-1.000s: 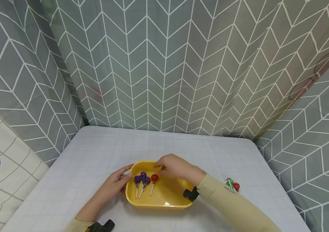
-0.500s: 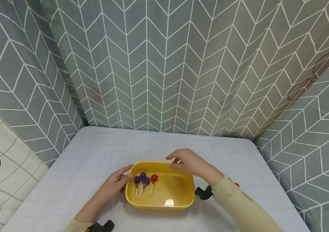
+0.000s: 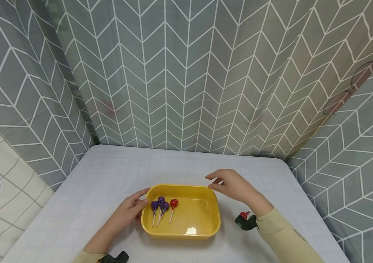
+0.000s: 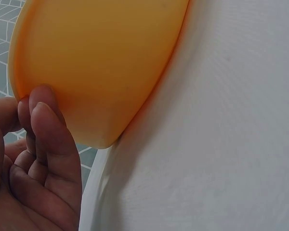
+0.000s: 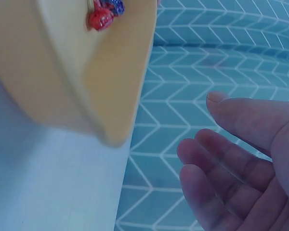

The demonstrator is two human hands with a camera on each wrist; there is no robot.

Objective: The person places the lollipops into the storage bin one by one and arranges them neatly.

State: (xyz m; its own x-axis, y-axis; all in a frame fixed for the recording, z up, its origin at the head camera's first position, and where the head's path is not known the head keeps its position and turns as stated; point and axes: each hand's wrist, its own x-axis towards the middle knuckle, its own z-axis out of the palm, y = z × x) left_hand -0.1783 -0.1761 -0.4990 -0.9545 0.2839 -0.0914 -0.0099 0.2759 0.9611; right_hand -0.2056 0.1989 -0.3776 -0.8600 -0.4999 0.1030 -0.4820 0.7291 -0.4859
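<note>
A: Contents and position of the tray?

B: A glossy yellow rounded-rectangular tray (image 3: 196,215) is set on the white cloth-covered surface (image 3: 71,208), its long axis left to right. Three purple-wrapped ball lollipops (image 3: 161,200) are bunched at its left end; one red-wrapped lollipop (image 3: 173,203) is laid just right of them. Heads are far, white sticks near.

A: And the hands?

B: The tray's left end is gripped at the rim by the left hand (image 3: 132,208). Nothing is held by the right hand (image 3: 230,185); its fingers are loosely bent, just beyond the tray's far right corner.

A: Anything outside the tray?

B: A loose red lollipop (image 3: 244,215), partly hidden by the black wrist device (image 3: 246,224). From the right hand it is found nearer and slightly right; the left hand is well apart.

A: Stick direction?

B: Cannot be told.
</note>
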